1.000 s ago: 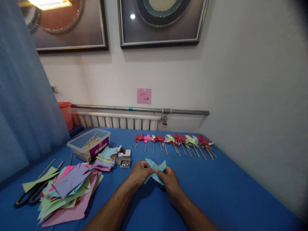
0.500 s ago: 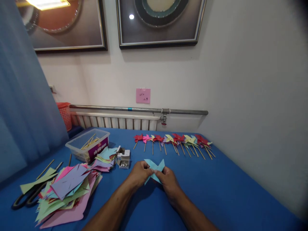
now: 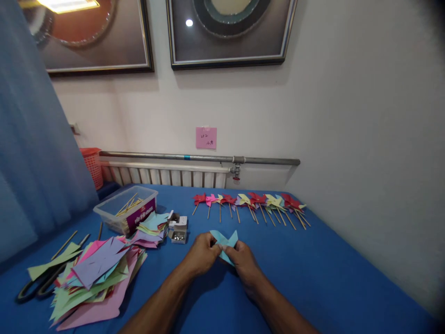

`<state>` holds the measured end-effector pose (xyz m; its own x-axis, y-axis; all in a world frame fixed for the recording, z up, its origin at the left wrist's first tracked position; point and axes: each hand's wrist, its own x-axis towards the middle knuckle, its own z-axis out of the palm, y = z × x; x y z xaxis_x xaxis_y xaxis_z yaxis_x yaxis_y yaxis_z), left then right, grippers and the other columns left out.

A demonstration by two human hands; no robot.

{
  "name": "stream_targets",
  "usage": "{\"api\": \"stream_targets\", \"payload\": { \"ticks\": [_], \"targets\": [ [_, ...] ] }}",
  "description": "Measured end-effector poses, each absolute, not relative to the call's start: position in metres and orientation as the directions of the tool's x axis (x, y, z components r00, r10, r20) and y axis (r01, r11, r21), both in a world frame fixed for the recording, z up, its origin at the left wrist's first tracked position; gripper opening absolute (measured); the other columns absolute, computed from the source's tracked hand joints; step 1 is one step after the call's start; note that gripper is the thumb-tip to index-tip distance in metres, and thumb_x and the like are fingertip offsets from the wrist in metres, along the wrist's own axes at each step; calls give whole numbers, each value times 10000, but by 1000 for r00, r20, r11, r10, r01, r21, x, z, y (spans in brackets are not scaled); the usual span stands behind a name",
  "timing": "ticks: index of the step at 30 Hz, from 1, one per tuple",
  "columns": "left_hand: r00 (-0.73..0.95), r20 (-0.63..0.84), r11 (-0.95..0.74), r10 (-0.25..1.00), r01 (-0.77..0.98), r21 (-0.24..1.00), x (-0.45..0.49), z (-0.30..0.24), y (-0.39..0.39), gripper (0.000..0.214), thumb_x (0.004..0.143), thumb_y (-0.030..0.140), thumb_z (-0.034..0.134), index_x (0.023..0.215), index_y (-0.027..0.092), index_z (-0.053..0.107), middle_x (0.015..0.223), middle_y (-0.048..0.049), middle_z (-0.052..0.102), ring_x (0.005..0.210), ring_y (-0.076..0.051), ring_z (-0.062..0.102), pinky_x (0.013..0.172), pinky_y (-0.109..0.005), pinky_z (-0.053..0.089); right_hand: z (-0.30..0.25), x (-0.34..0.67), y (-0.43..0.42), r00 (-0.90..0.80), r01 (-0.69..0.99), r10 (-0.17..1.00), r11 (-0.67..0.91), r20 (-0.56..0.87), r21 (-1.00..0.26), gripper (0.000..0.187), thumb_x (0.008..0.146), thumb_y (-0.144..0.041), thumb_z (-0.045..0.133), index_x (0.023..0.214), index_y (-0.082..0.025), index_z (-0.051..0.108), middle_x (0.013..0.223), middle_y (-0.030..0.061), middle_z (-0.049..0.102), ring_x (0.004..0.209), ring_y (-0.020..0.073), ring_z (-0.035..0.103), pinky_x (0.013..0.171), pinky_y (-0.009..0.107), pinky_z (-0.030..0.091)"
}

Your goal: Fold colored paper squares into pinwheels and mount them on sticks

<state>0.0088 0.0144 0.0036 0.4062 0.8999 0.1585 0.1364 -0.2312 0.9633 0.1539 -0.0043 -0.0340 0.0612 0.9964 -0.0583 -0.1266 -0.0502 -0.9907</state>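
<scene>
Holding a light-blue pinwheel (image 3: 225,239) between both hands, over the blue table (image 3: 313,273), near the front middle. Pinching its left side and centre, thumb against fingers, with left hand (image 3: 201,255); same on its right side with right hand (image 3: 245,263). Can't tell finger positions behind the paper. Just beyond, to the left: two small boxes (image 3: 180,226), shiny metal bits (image 3: 178,237) in the nearer. Next to those, cut paper (image 3: 149,237) stacked against a clear tub (image 3: 142,213) with sticks (image 3: 129,204) inside. Nearer, far left: bigger paper pile (image 3: 100,264) beside black-handled scissors (image 3: 52,278). Along the back edge: row of stick-mounted pinwheels (image 3: 257,198).
</scene>
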Motion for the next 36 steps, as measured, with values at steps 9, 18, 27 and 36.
{"api": "stream_targets", "payload": {
  "ticks": [9, 18, 27, 36],
  "targets": [
    [390, 45, -60, 920, 27, 998, 10, 3, 17, 152, 657, 296, 636, 675, 149, 604, 598, 31, 535, 523, -81, 416, 520, -219, 308, -24, 153, -11, 45, -154, 999, 32, 26, -988, 415, 682, -450, 801, 952, -140, 744, 752, 29, 726, 639, 162, 605, 608, 267, 467],
    [351, -39, 34, 936, 22, 999, 9, 4, 17, 213, 624, 327, 711, 683, 145, 616, 574, 37, 544, 492, -77, 431, 504, -225, 313, -19, 151, -15, 58, -234, 998, 24, 10, -972, 385, 662, -419, 830, 924, -152, 737, 766, 27, 733, 646, 159, 609, 647, 274, 469],
    [335, -41, 31, 941, 35, 999, 8, 5, 18, 144, 617, 268, 690, 624, 152, 605, 548, 42, 534, 474, -73, 418, 486, -218, 300, -19, 153, -15, 36, -197, 999, 21, 14, -980, 421, 670, -437, 826, 958, -140, 743, 796, 47, 751, 668, 179, 636, 656, 286, 479],
    [289, -78, 62, 954, 65, 996, 9, 10, 15, 138, 628, 246, 687, 621, 165, 576, 529, 51, 515, 474, -83, 411, 509, -233, 312, -17, 152, -18, 53, -208, 999, 21, 10, -978, 413, 693, -424, 808, 977, -134, 733, 837, 56, 754, 681, 174, 628, 636, 276, 473]
  ]
}}
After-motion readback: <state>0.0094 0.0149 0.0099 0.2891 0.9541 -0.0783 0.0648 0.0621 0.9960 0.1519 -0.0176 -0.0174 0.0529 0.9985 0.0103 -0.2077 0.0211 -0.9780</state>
